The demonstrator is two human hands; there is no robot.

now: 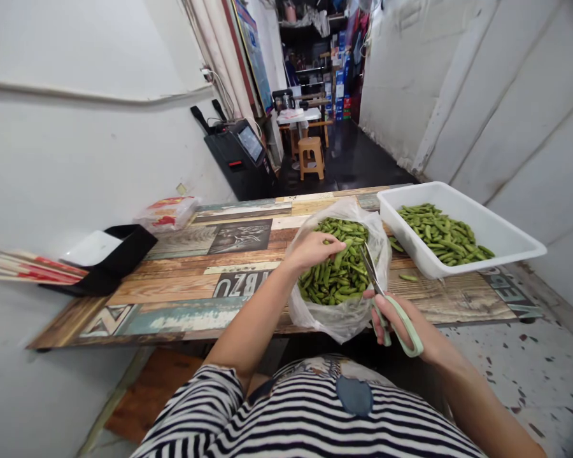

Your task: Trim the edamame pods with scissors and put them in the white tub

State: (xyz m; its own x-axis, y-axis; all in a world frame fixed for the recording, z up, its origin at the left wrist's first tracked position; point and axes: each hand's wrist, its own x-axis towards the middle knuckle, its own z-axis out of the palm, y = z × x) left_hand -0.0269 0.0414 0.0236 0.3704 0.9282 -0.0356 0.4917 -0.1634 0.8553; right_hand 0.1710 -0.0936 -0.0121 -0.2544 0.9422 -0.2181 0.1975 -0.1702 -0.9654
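Observation:
A clear plastic bag [341, 320] full of green pods [332, 277] lies open on the wood-patterned table [172, 280]. My left hand [318, 249] is above the pods, its thumb and fingers pinched on a green pod [346, 243]. My right hand [403, 321] holds scissors [405, 327] with pale green handles at the bag's right side. Their blades point up and away over the pods, near my left fingertips. To the right, a white plastic tub [501, 222] holds more green pods [442, 235]. A few loose pods lie between bag and tub.
At the table's left end are a black holder [119, 261] with red-wrapped chopsticks [38, 267] and a plastic package [167, 213]. A black touchscreen machine [241, 156] stands beyond the table. Farther back are a stool [311, 158] and a small white table [300, 116].

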